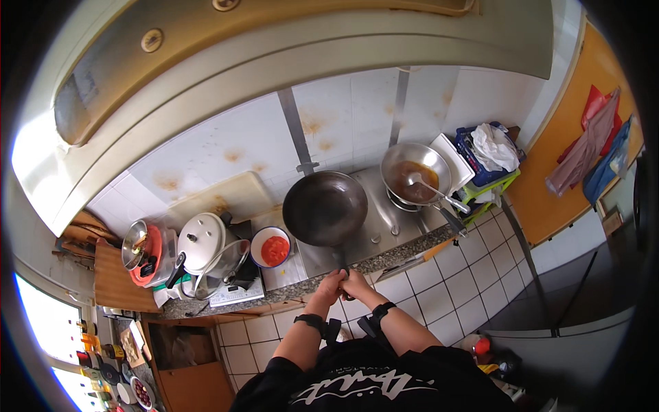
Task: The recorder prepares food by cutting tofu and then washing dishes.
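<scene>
A dark wok [325, 208] sits over the left side of the steel stove, its handle pointing toward me. At the end of that handle my left hand [331, 284] and my right hand [356, 285] come together, both closed around it. Nothing shows inside the wok but its dark, worn surface. To its left stands a white bowl with a blue rim [257, 257], holding chopped red pieces [275, 251] that look like tomato. On the right burner rests a steel wok [441, 165] with brown liquid and a ladle [419, 180] in it.
Left of the bowl are a white pressure cooker [202, 242], a glass lid [226, 268] and a red basin [161, 254]. A cutting board [226, 199] leans on the tiled wall. A blue basket [480, 177] stands at the far right. The range hood [329, 58] hangs overhead.
</scene>
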`<state>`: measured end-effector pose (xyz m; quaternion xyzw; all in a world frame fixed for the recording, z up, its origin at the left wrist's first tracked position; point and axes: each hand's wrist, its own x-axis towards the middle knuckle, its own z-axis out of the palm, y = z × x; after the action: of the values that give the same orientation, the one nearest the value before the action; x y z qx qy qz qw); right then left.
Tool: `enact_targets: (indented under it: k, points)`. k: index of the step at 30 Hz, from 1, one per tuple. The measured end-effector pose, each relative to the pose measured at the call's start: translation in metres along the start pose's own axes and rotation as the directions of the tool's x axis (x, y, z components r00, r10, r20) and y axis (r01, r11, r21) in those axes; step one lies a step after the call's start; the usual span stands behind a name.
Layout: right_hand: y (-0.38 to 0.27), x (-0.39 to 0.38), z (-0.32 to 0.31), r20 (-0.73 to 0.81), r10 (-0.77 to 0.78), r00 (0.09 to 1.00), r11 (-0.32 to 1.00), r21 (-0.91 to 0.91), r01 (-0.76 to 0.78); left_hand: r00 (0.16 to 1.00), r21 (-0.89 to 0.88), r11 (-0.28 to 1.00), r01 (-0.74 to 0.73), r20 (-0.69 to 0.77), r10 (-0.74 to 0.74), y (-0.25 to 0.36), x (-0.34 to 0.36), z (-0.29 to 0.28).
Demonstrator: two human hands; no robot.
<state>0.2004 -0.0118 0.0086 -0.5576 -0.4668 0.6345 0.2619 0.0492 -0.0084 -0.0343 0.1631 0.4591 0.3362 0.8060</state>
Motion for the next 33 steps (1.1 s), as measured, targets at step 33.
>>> enact_targets:
  k: [33]
  points:
    - [0.114,0.198,-0.239,-0.198,0.228,0.953,0.839,-0.456,-0.296,0.579,-0.318,0.767,-0.557,-0.811,0.085,-0.104,-0.211,-0.114]
